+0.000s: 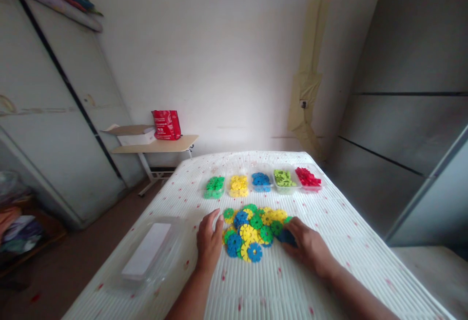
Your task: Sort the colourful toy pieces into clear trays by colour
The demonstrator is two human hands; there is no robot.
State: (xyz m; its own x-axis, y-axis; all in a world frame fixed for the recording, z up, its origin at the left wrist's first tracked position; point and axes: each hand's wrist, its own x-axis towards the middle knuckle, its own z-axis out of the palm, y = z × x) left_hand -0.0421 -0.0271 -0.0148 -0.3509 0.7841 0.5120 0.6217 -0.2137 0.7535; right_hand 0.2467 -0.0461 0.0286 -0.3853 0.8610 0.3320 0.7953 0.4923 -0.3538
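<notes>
A pile of notched plastic discs (249, 233) in blue, yellow and green lies on the white table cover in front of me. At the pile's left edge rests my left hand (209, 238), its fingers apart and nothing in it. On the opposite side my right hand (309, 244) curls its fingers over a dark blue disc (287, 237), which it partly hides. Beyond the pile stand clear tubs in a row: green discs (214, 187), yellow discs (239, 185), blue discs (261, 181), light green pieces (284, 178) and red pieces (308, 177).
To my left on the ribbed table cover (237, 290) lies a clear plastic lid (175, 242) with a white strip (148, 250). Behind stands a small side table (171, 145) with a red bag (167, 125) and a white box (137, 137). Cabinets flank both sides.
</notes>
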